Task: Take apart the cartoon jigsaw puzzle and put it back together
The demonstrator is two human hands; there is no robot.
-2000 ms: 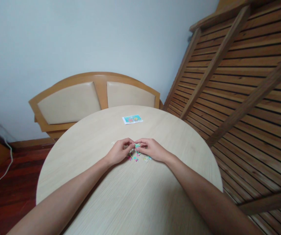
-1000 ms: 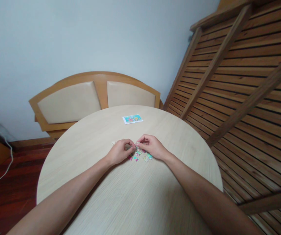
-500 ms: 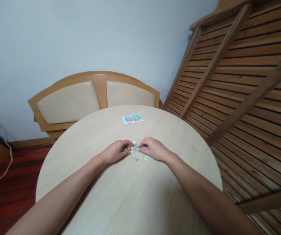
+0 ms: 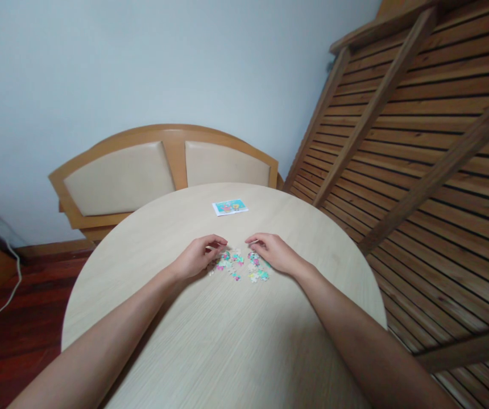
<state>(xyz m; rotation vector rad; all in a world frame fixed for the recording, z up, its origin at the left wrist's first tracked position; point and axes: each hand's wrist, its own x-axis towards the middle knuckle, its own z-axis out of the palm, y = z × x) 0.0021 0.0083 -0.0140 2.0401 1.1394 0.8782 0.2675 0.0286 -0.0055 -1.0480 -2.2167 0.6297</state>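
Pastel jigsaw pieces (image 4: pixel 241 264) lie between both fingertips. Left hand (image 4: pixel 196 257) and right hand (image 4: pixel 272 253) curl loosely, pinch unclear. A careless sweep could scatter them.

Left hand (image 4: pixel 196 257) and right hand (image 4: pixel 272 254) flank scattered puzzle pieces (image 4: pixel 239 264) — on a round table (image 4: pixel 227 341).

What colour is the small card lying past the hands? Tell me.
Card: mostly turquoise with a white border, head view.

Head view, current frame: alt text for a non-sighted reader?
A person's left hand and right hand rest on a round pale wooden table, either side of small colourful jigsaw pieces. A picture card lies farther back, before a padded wooden bench; slatted wood panels lean at right.
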